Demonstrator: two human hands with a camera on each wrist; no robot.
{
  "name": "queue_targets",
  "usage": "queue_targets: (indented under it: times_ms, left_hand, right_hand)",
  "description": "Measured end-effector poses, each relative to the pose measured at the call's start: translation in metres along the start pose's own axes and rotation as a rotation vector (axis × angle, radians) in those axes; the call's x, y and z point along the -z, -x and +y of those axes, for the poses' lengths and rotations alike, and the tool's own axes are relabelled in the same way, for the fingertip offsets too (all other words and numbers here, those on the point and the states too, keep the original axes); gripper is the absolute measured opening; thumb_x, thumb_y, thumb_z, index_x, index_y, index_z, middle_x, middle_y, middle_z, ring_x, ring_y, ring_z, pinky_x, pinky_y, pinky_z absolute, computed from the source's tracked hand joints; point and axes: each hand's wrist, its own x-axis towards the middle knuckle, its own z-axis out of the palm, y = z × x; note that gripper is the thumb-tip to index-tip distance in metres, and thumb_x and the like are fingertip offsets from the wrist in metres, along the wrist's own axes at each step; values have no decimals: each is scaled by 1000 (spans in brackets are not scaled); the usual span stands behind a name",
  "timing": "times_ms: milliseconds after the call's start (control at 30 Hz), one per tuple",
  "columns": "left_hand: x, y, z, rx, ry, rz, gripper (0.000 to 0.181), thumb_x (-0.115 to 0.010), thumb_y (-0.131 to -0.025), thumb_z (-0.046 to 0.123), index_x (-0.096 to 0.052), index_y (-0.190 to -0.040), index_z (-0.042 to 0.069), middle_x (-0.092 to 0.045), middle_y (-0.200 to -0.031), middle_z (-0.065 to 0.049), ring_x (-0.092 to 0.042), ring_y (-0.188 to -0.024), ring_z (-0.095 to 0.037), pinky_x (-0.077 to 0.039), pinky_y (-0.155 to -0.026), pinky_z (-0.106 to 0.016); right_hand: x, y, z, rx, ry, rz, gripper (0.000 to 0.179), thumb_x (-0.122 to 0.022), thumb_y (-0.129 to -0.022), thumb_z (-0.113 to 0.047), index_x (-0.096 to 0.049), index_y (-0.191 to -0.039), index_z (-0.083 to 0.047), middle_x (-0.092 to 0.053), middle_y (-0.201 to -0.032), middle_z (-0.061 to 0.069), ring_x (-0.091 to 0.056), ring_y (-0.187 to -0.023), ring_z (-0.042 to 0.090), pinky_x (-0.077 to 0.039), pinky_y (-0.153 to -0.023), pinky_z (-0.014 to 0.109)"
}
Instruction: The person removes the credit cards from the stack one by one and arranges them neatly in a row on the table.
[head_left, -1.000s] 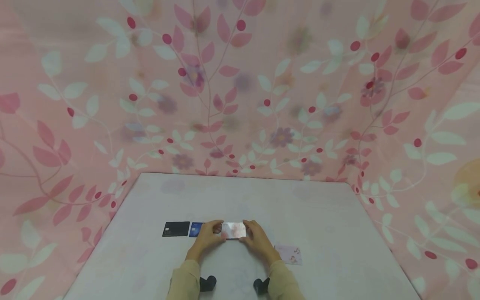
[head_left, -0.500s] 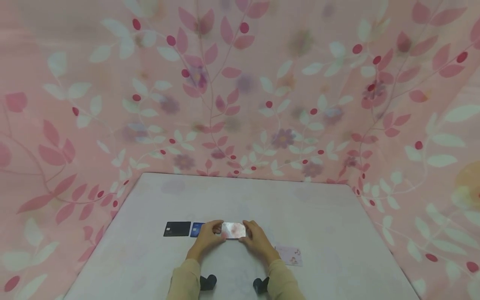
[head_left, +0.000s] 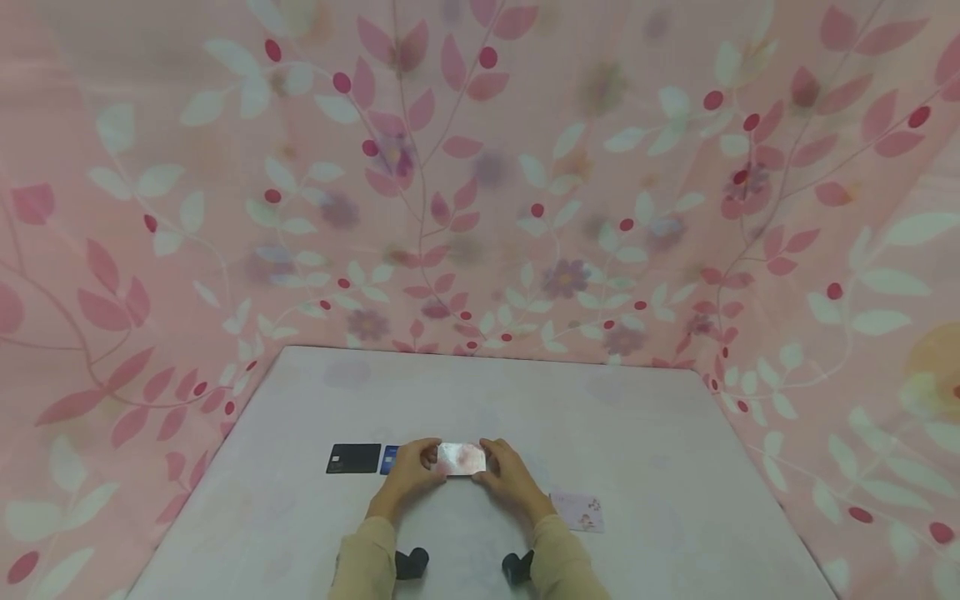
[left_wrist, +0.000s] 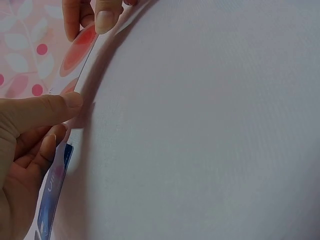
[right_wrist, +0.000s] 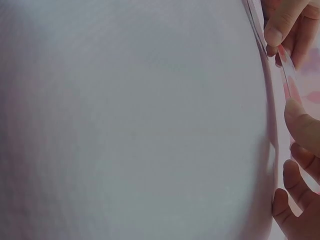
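A glossy, reflective card (head_left: 461,459) is held between both hands above the white table, with pink reflections on its face. My left hand (head_left: 411,473) pinches its left end and my right hand (head_left: 513,477) its right end, thumbs along the near edge. The left wrist view shows red patches on the card (left_wrist: 79,52), seen nearly edge-on. Just left of the left hand lies a blue card (head_left: 388,459), partly covered by that hand. Beyond it is a black card (head_left: 354,458) with a chip. Near the right wrist rests a pale pink card (head_left: 577,512) with a flower print.
The white tabletop (head_left: 652,433) extends around the cards. Floral pink fabric (head_left: 480,183) surrounds its back and sides. Dark camera mounts (head_left: 411,564) project inward from both wrists.
Both hands and the reflective card have shifted slightly left, covering more of the blue card. The grip looks the same.
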Motion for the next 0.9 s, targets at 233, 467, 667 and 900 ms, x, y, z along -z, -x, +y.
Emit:
queue_targets:
  times_ms: [233, 467, 667, 900]
  left_hand:
    - [3, 2, 3, 32, 2, 6, 56, -79, -60, 0, -60, -113, -9, -66, -88, -10, -58, -73, -18, -48, -64, -24]
    - [-1, 4, -3, 63, 1, 17, 58, -81, -59, 1, -62, -113, -6, -66, -90, -9, -54, -73, -15, -46, -64, -24]
    - [-6, 3, -6, 51, -11, 16, 58, -81, -61, 2, -61, -114, -6, -65, -91, -8, -53, -77, -14, -46, -66, -24]
    - [-6, 3, -5, 1, -36, 9, 56, -81, -61, 2, -61, -113, -9, -62, -89, -7, -53, -79, -16, -46, -67, -25]
  right_hand:
    - [-3, -2, 0, 5, -1, -10, 58, -72, -81, -19, -49, -128, 6, -55, -102, 5, -48, -84, 12, -46, -76, 27]
    - [-8, -3, 4, 31, 18, 17, 55, -75, -79, -16, -53, -124, 6, -53, -92, 1, -45, -77, 9, -43, -68, 24]
    - [-6, -3, 8, 18, 22, 1, 55, -75, -79, -16, -53, -124, 7, -55, -93, 3, -46, -78, 10, -44, -71, 26]
    - [-5, -5, 11, -20, 32, -26, 57, -76, -77, -17, -53, -124, 6, -55, -96, 5, -49, -83, 14, -46, -77, 32]
